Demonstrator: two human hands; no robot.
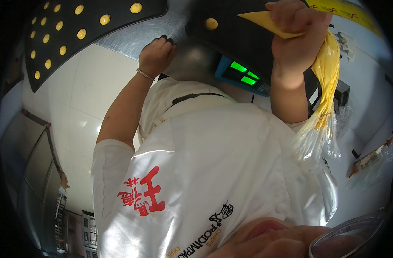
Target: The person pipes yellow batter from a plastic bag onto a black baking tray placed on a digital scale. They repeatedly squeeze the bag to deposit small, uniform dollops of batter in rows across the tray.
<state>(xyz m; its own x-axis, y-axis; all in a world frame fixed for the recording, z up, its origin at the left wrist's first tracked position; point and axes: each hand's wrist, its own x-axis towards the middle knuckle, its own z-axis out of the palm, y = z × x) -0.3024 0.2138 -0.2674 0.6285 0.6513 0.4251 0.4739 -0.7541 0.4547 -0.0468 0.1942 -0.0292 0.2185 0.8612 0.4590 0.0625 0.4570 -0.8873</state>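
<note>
My right hand (296,29) is closed round a clear plastic piping bag (327,61) filled with yellow batter. The bag's tip points left, above a dark baking tray (241,35). One round yellow mound (211,24) sits on that tray, left of the tip. My left hand (156,54) is at the steel table (183,61), its fingers curled under. Something black shows at the fingertips; what it is, I cannot tell. A second dark tray (96,27) at the upper left bears several spaced yellow mounds (81,34).
A blue scale (243,75) with lit green displays stands by the right tray, close to my body. A yellow printed strip (348,13) lies at the upper right. At the left stands a steel cabinet (32,167). Loose clear plastic (374,164) is at the far right.
</note>
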